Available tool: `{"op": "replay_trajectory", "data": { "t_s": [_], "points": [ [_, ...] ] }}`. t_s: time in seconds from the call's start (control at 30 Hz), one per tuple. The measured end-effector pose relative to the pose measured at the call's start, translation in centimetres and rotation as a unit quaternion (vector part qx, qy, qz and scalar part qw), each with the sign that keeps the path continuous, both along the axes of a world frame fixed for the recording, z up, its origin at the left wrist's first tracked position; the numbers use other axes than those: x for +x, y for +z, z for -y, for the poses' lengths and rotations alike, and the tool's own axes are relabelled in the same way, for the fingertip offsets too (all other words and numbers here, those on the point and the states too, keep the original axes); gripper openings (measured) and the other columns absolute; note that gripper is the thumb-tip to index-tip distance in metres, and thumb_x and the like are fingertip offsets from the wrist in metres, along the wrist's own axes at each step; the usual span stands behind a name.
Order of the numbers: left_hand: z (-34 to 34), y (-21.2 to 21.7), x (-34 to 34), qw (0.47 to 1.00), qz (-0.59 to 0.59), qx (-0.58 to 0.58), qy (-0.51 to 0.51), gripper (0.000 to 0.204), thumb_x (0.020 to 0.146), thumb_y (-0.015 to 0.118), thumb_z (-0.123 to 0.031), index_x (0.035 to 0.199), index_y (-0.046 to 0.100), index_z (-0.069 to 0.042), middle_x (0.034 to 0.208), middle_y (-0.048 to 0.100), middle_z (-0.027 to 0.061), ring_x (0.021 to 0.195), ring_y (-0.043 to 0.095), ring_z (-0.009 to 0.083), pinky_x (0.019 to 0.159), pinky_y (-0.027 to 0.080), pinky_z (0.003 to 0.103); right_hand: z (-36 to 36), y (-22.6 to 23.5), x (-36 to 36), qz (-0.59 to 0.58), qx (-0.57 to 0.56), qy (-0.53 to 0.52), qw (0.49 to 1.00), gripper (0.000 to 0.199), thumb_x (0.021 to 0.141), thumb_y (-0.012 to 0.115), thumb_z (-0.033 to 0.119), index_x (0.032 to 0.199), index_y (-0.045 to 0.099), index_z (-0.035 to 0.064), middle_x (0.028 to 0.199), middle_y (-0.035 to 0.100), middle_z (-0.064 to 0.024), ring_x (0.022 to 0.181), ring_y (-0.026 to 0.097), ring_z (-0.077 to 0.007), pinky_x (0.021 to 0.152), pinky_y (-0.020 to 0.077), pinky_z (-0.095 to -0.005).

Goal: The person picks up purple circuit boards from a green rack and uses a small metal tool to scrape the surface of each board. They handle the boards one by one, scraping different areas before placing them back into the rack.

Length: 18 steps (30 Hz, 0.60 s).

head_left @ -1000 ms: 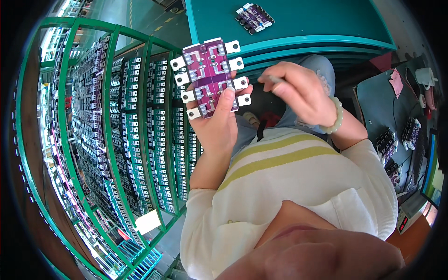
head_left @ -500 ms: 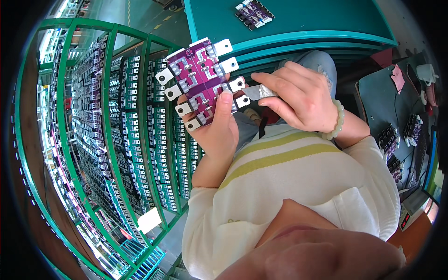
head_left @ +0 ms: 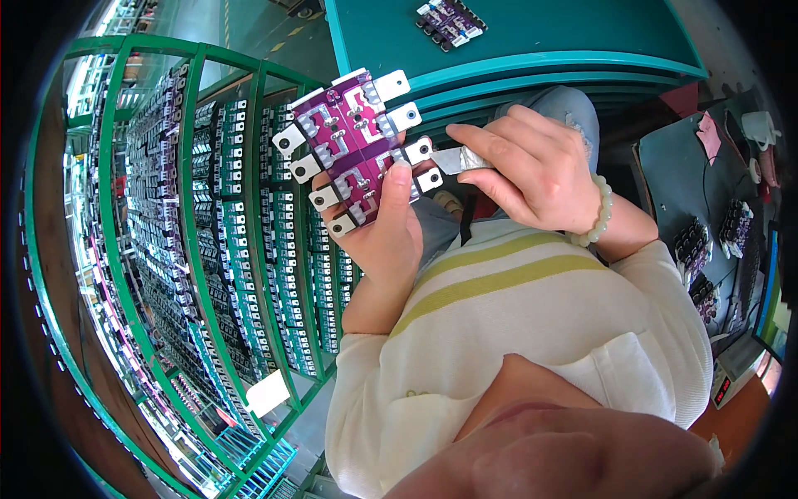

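Observation:
A purple circuit board [head_left: 359, 154] with metal tabs along two opposite sides is held up in my left hand [head_left: 389, 233]. The thumb presses on its face, and the other fingers are mostly hidden behind it. My right hand [head_left: 532, 170] is closed around a small knife [head_left: 450, 161] with a flat metal blade and a silver-wrapped handle. The blade's end lies at the board's right-hand tabs, near the lower two; I cannot tell whether it touches them. A bead bracelet circles my right wrist.
Another purple board [head_left: 450, 23] lies on the teal bench [head_left: 540, 37] ahead. Left of me stands a green rack [head_left: 195, 166] filled with rows of similar boards. To the right, several boards [head_left: 736, 229] lie on a dark surface by a white cup [head_left: 758, 130].
The board in my left hand has shifted slightly left and tilted a little. My right hand, with the knife, has moved very slightly up and left.

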<state>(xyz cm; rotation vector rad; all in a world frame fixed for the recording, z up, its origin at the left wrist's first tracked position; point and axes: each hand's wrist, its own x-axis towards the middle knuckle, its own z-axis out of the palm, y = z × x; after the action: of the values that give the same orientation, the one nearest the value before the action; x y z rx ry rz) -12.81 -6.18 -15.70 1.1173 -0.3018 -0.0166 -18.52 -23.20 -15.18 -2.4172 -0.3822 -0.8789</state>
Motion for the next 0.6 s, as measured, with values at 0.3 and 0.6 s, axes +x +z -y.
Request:
{"op": "replay_trajectory", "data": {
  "t_s": [0.3, 0.6],
  "points": [
    [0.01, 0.23, -0.05, 1.000, -0.004, -0.003, -0.002, 0.053, 0.080, 0.057, 0.014, 0.127, 0.037, -0.003, 0.113, 0.055, 0.0165, 0.102, 0.061, 0.0258, 0.072, 0.061, 0.039, 0.17, -0.01, -0.12, -0.002, -0.006, 0.005, 1.000, 0.033, 0.076, 0.069, 0.024, 0.101, 0.064, 0.0028, 0.072, 0.058, -0.0045, 0.063, 0.053, -0.0204, 0.053, 0.0452, -0.0299],
    [-0.10, 0.19, -0.06, 1.000, -0.008, -0.006, -0.002, 0.054, 0.079, 0.056, 0.014, 0.127, 0.037, -0.004, 0.114, 0.055, 0.0161, 0.101, 0.061, 0.0255, 0.072, 0.061, 0.039, 0.17, 0.03, -0.09, 0.001, -0.005, 0.009, 1.000, 0.033, 0.076, 0.069, 0.024, 0.101, 0.064, 0.0025, 0.073, 0.058, -0.0046, 0.063, 0.053, -0.0204, 0.053, 0.0454, -0.0300]
  ]
}}
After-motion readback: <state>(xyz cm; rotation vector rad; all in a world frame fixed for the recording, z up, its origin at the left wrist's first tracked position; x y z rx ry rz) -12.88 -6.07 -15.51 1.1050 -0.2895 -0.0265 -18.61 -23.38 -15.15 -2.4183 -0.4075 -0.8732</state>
